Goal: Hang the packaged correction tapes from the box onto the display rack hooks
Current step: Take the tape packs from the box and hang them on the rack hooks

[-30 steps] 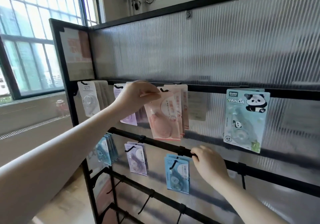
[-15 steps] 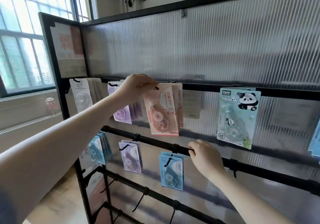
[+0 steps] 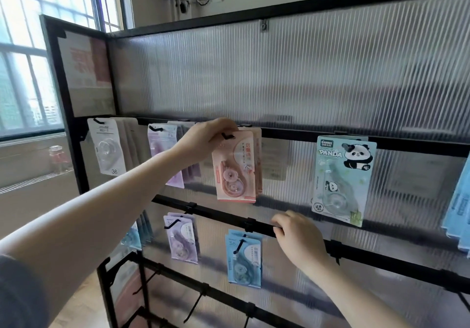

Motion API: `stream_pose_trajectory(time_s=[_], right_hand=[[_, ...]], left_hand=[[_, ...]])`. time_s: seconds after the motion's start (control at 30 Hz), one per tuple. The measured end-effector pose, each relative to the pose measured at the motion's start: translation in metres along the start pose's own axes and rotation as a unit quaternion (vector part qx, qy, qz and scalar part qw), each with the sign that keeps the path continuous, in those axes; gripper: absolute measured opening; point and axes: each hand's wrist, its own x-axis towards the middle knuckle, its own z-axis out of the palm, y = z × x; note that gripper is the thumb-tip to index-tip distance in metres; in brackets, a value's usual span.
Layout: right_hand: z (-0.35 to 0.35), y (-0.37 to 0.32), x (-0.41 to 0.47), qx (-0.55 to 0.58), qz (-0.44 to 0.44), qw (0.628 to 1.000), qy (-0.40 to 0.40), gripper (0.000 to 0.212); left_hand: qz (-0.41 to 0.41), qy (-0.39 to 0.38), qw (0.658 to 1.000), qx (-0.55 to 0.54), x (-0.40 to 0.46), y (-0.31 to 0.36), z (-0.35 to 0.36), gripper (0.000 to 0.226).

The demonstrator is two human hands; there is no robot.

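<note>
The left hand [image 3: 206,138] is raised to the top rail of the black display rack [image 3: 292,133], its fingers curled around the upper left corner of a pink correction tape pack [image 3: 235,167]. That pack hangs at the front of a small stack of pink ones, with the black hook [image 3: 227,136] poking out through its top edge just beside the fingertips. Its card carries a column of red characters too small to read, and two round spools show through the blister.

The right hand [image 3: 297,237] is lower, its fingers wrapped over the second rail [image 3: 259,227], gripping the bar.

Along the top rail, left of the pink stack, hang white packs [image 3: 108,149] with "36" printed at the bottom corner, then lilac packs [image 3: 162,147], partly hidden behind the left forearm. To the right hangs a pale green pack [image 3: 342,180] reading "PANDA", with a cartoon panda at its upper right and a smaller one on the tape body; the brand tag in its top left corner is too small to make out. Blue packs [image 3: 457,200] are cut off by the right edge.

On the second rail hang a lilac pack [image 3: 183,238] and a blue pack [image 3: 244,259] marked "36", with more bluish packs further left.
</note>
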Motion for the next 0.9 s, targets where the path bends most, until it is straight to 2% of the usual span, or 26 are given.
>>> stream_pose_trajectory(time_s=[0.13,0.3,0.53,0.6,0.73,0.9], right_hand=[[-0.001,0.005,-0.001,-0.011,0.009,1.000,-0.005,0.021],[0.002,0.010,0.000,-0.012,0.008,1.000,-0.006,0.021],[0.012,0.007,0.004,-0.013,0.013,0.999,-0.034,0.023],[0.014,0.004,0.006,-0.012,0.011,0.999,-0.035,0.024],[0.017,0.004,0.005,-0.017,0.009,0.999,-0.039,0.024],[0.019,-0.001,0.006,-0.009,0.011,0.999,-0.039,0.025]], left_hand=[[-0.014,-0.027,0.998,-0.047,0.002,-0.001,0.009,0.040],[0.002,-0.051,0.998,-0.048,0.008,-0.009,0.015,0.041],[0.073,-0.032,0.997,0.003,0.016,-0.018,0.024,0.035],[0.075,-0.024,0.997,0.003,0.015,-0.021,0.026,0.034],[0.076,0.045,0.995,0.038,0.011,-0.024,0.029,0.035],[0.035,0.019,0.999,-0.005,0.012,-0.018,0.021,0.040]])
